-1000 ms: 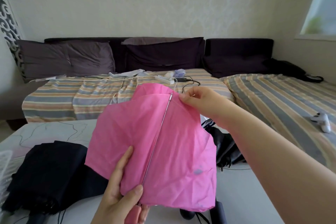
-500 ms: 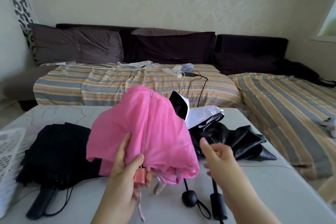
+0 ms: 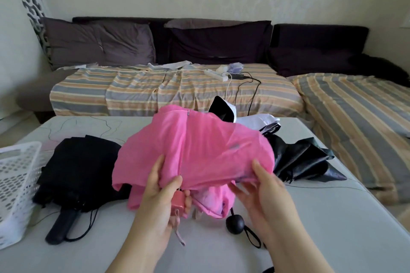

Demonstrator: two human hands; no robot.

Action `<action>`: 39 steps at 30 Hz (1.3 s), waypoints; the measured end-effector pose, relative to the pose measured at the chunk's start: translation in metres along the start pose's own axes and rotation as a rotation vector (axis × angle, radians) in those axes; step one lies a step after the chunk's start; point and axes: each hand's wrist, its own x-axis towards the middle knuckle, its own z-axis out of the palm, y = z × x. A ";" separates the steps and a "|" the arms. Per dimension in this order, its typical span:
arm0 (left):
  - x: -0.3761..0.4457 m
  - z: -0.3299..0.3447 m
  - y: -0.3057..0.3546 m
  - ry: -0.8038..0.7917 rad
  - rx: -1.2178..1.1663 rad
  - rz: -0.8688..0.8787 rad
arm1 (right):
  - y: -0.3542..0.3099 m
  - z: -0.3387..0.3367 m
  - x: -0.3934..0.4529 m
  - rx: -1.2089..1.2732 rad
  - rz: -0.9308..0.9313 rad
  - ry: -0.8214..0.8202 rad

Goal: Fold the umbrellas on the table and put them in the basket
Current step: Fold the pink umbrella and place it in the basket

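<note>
A pink umbrella (image 3: 199, 150) hangs loose above the table (image 3: 221, 250), its cloth unfolded and its metal shaft pointing away from me. My left hand (image 3: 162, 193) grips its pink handle and the cloth next to it. My right hand (image 3: 264, 188) holds the cloth's lower right edge, thumb on top. A black umbrella (image 3: 77, 173) lies on the table at the left. Behind the pink one, another black umbrella (image 3: 299, 157) lies at the right, with a round black knob handle (image 3: 235, 224) showing. The white basket (image 3: 15, 184) stands at the table's left edge.
A black-and-white umbrella (image 3: 244, 117) lies at the table's far side. Beyond the table a striped sofa (image 3: 166, 88) carries a power strip (image 3: 217, 74) and cables. A second striped cushion (image 3: 355, 106) runs along the right.
The pink umbrella has come down from chest height toward the table. My right hand let go of the cloth's top edge, swung down and took hold of the lower right edge.
</note>
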 end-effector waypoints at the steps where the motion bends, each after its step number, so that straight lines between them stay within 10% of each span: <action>1: -0.002 0.003 -0.002 0.008 0.010 -0.022 | -0.006 0.007 -0.007 -0.021 -0.091 -0.058; 8: -0.015 0.024 -0.013 -0.111 0.126 -0.070 | 0.008 0.048 -0.031 -0.751 -0.354 -0.545; 14: -0.027 0.030 -0.004 -0.121 0.285 -0.044 | 0.012 0.036 -0.022 -0.851 -0.162 -0.707; 21: -0.014 0.030 -0.009 0.038 0.001 -0.171 | -0.002 0.019 -0.022 -0.742 -0.533 -0.071; 26: -0.019 0.028 -0.020 -0.028 0.351 -0.065 | 0.023 0.016 -0.003 -1.005 -0.082 -0.080; 33: -0.028 0.035 -0.011 -0.177 0.405 -0.044 | 0.033 0.016 0.011 -0.613 -0.224 0.045; 39: -0.045 0.029 -0.025 -0.004 1.262 0.441 | 0.019 0.010 0.006 -0.748 -0.387 0.175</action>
